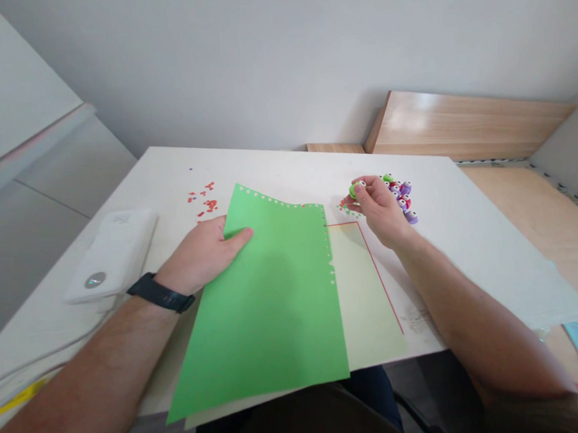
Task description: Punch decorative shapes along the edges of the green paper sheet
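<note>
A green paper sheet point(274, 296) with punched holes along its top and right edges lies on the white table point(466, 232), over a pale yellow sheet point(367, 303) and a red sheet whose edge shows. My left hand point(203, 254) grips the green sheet's left edge, thumb on top. My right hand point(379, 204) is closed on a small green craft punch point(354, 189), just past the sheet's top right corner. Beside it lies a cluster of small purple, red and green punches point(403, 196).
Red paper bits point(204, 202) are scattered at the table's back left, green bits near my right hand. A white device point(112, 253) with a cable sits at the left. A wooden board point(459, 124) leans behind the table. A black watch is on my left wrist.
</note>
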Motion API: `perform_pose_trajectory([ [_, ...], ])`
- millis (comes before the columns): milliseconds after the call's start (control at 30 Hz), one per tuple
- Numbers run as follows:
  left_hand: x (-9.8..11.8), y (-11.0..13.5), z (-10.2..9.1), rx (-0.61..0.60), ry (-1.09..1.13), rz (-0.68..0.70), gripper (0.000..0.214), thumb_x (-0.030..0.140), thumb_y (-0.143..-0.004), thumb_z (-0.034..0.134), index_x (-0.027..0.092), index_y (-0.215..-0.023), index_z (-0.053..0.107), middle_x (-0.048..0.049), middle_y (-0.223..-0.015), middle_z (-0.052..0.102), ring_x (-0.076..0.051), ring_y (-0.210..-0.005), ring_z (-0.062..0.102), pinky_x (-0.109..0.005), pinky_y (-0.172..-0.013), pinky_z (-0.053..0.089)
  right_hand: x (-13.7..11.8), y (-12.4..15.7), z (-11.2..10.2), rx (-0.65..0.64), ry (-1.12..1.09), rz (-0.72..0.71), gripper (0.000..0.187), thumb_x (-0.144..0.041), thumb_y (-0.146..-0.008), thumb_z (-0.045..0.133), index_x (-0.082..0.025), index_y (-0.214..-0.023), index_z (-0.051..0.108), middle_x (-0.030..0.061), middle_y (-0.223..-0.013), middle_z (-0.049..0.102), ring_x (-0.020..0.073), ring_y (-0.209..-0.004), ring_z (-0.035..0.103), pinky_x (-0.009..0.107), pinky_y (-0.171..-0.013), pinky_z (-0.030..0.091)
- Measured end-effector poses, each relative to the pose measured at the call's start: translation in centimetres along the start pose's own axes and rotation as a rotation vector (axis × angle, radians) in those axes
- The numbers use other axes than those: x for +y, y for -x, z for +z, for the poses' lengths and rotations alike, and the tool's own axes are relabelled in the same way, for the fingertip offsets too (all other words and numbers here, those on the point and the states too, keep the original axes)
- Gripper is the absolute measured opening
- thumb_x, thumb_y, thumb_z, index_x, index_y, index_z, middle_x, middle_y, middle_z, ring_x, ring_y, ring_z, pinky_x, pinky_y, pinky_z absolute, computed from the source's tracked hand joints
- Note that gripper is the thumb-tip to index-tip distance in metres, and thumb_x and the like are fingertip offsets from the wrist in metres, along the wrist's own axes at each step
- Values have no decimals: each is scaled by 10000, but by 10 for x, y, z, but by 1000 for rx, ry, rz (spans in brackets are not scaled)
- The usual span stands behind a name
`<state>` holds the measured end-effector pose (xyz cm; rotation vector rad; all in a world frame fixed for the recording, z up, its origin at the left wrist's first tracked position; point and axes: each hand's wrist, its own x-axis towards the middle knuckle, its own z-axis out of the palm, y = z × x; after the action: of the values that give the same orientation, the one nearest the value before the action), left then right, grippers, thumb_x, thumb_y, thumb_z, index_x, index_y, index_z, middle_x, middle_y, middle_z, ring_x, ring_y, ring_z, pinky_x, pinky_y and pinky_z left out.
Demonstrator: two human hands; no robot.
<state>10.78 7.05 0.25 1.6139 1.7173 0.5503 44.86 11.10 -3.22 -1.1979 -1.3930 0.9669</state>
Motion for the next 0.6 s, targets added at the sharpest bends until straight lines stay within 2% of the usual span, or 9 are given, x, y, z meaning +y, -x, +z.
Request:
perform_pose_trajectory([
  [67,-2,-1,0,-44,-50,51,481,608,-917,628,198,-1114,780,-87,-1092,833,-315,-961,776,-351,-790,598,-1,1,-9,14,76,25,453,-684,-950,638,-282,-1135,544,5,-951,631,186,-911,679,339,-787,584],
  [167,-3,-1,0,-35,-85,88,455,593,-946,597,203,-1099,777,-75,-1098,833,-305,-984,777,-347,-815,590,3,0,-15,-3,232,92,444,-688,-960,612,-267,-1095,573,10,-874,662,192,-828,654,322,-694,543],
  [267,-2,-1,0,-36,-92,92,437,589,-944,599,210,-1068,779,-60,-1057,838,-298,-945,779,-343,-803,587,13,-5,-10,-7,284,120,437,-677,-966,603,-254,-1076,584,4,-828,668,186,-779,636,335,-724,531],
  [400,-2,-2,0,-40,-87,91,433,594,-941,599,216,-1057,777,-51,-1052,840,-295,-931,780,-336,-789,585,18,-13,0,40,143,39,465,-693,-947,617,-263,-1107,546,-10,-878,633,176,-826,654,339,-794,552],
  [500,-2,-2,0,-51,-64,82,434,595,-942,603,220,-1079,775,-45,-1056,840,-292,-925,782,-333,-783,584,17,-15,-3,71,107,-9,461,-696,-944,620,-275,-1115,539,-13,-915,623,167,-850,659,331,-819,554],
  [600,-2,-1,0,-56,-59,89,422,580,-949,602,220,-1083,775,-41,-1056,840,-290,-924,781,-339,-793,578,17,-14,-7,32,140,49,461,-695,-946,620,-269,-1104,546,-14,-877,633,167,-809,646,332,-790,550],
])
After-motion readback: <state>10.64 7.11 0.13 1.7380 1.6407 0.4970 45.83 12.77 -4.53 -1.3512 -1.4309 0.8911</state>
